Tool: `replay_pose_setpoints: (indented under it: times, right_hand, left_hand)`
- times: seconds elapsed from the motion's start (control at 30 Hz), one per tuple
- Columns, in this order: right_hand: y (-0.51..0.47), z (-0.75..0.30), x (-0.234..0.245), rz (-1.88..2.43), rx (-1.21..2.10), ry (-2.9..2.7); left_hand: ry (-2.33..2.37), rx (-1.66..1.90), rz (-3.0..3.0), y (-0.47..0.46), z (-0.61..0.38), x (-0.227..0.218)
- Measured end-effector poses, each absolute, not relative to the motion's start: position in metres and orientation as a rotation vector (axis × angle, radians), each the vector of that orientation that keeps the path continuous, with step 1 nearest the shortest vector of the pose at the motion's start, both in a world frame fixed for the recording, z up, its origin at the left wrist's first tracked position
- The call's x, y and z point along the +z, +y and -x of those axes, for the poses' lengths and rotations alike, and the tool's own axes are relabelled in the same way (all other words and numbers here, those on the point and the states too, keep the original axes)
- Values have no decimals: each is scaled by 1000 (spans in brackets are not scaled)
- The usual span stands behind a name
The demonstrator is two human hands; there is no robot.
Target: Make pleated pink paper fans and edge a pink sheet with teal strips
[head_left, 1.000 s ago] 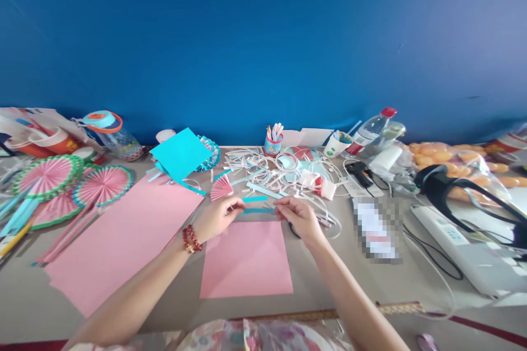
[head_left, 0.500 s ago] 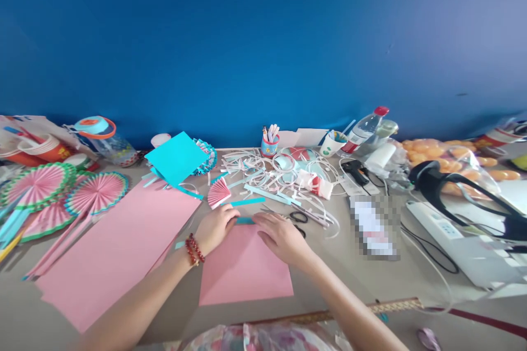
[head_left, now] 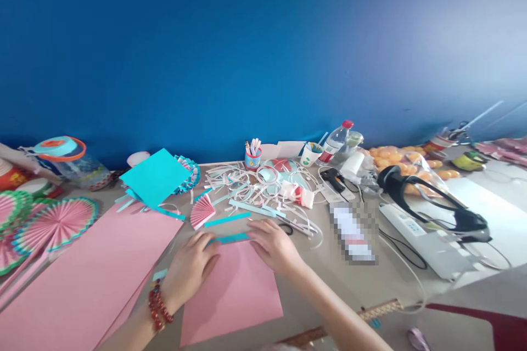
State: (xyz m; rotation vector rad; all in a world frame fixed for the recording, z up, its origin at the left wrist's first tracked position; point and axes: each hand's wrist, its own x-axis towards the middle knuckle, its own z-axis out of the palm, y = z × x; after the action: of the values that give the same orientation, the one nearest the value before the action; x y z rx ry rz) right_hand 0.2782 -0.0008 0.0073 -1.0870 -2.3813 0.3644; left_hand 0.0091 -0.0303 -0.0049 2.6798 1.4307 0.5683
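A pink sheet of paper [head_left: 234, 296] lies in front of me, with a blue strip [head_left: 231, 238] along its far edge. Curled at the left end of that edge are the fingers of my left hand [head_left: 191, 263], the thumb bent nearer to me. My right hand [head_left: 274, 244] grips the right end, its fingers bent over the strip and the thumb lower on the sheet. The hands partly cover both ends of the strip. Just beyond it lies a loose blue strip [head_left: 228, 219], with a small pleated pink fan [head_left: 202, 211] to the left. A red bead bracelet [head_left: 158, 307] circles my left wrist.
Large pink sheets [head_left: 90, 274] and pleated paper rosettes [head_left: 57, 222] lie on the left, near blue paper [head_left: 156, 177]. Paper scraps [head_left: 251, 184], a pen cup [head_left: 252, 160] and a bottle [head_left: 335, 142] stand behind. Right are a phone-like blurred item [head_left: 352, 236] and a power strip [head_left: 405, 223].
My view has turned to the right, so the table things appear farther left. The left hand's thumb now shows apart from its fingers; both hands stay at the sheet's far edge.
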Motion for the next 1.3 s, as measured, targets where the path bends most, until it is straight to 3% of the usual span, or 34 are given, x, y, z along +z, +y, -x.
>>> replay_pose_setpoints:
  times: [0.3,0.67,0.9,1.3]
  right_hand:
    - [97,-333,25,1553,129,-2196]
    - [162,-324,13,1488,123,-2213]
    - [172,-371,39,1404,293,-1998]
    - [175,-389,42,1270,650,-1524]
  left_hand:
    - [1318,723,-2525,-42,-17,-12]
    - [1210,579,-2513,-49,-25,-6]
    - [1165,749,-2447,-46,-23,-12]
    - [1124,739,-2441,-46,-23,-12]
